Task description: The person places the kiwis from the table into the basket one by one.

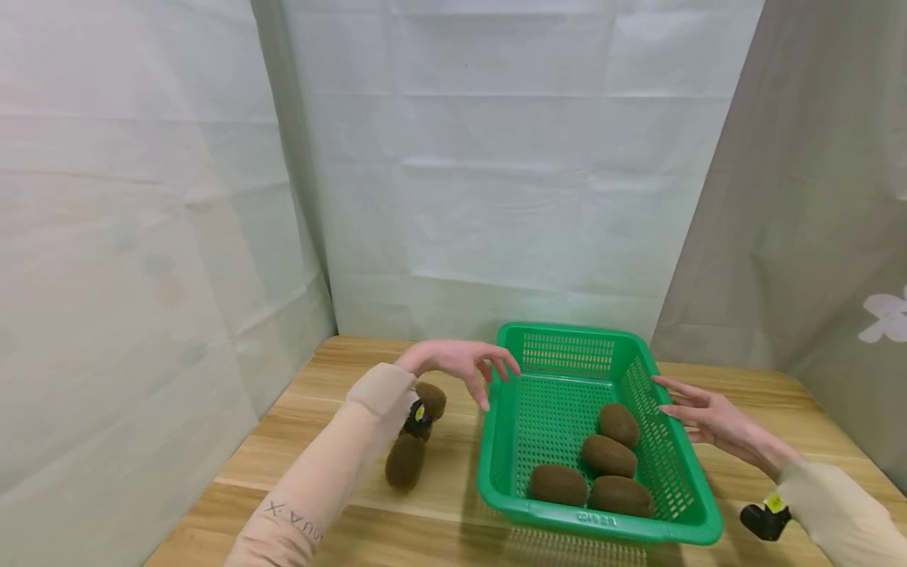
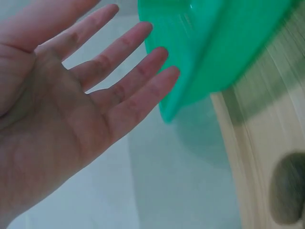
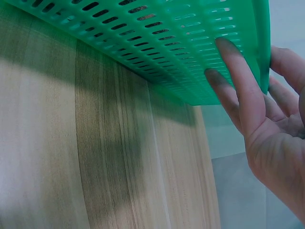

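A green plastic basket (image 1: 602,517) with slotted walls holds several brown kiwis (image 1: 609,456) toward its near right side. My left hand (image 1: 464,362) hovers by the left rim, its fingers spread and slightly bent; its bare palm (image 2: 62,109) shows in the left wrist view. At the opposite side, my right hand (image 1: 716,417) has its fingertips at the right rim. In the right wrist view, two extended fingers (image 3: 243,90) lie against the slotted outer wall, while others reach along the rim.
More kiwis (image 1: 405,462) lie on the wooden table (image 1: 354,528) left of the basket, partly hidden by my left wrist. Pale sheets (image 1: 496,197) hang behind and along both sides. Small dark wrist devices (image 1: 765,520) sit near both cuffs.
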Demonstrator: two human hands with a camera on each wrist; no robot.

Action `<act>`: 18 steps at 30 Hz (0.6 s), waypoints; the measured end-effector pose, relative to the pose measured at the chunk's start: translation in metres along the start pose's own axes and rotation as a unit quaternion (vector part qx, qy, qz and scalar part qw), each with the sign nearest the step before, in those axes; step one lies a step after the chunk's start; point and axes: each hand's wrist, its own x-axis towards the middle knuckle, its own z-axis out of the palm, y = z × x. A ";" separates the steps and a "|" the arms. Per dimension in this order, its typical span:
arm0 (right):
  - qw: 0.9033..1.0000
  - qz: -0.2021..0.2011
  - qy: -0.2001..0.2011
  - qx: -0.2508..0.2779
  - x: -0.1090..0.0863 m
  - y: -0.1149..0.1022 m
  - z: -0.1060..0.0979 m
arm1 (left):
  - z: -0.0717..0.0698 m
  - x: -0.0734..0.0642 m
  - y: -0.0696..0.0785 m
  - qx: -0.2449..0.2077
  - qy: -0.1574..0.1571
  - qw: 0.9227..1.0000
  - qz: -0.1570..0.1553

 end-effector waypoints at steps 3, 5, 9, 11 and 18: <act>1.000 -0.002 -0.003 0.006 -0.002 0.000 -0.002 | -0.003 -0.012 -0.014 -0.011 0.025 1.000 -0.001; 1.000 -0.002 -0.003 0.011 -0.003 0.001 -0.002 | -0.004 -0.019 -0.024 -0.020 0.041 0.999 0.002; 1.000 -0.002 -0.006 0.012 -0.003 0.001 -0.002 | -0.004 -0.033 -0.040 -0.031 0.079 0.996 0.013; 1.000 -0.002 -0.007 0.012 -0.003 0.001 -0.002 | -0.004 -0.040 -0.048 -0.029 0.102 0.994 0.022; 1.000 -0.001 -0.004 0.003 -0.003 0.001 -0.004 | -0.002 -0.062 -0.075 -0.047 0.158 0.986 0.024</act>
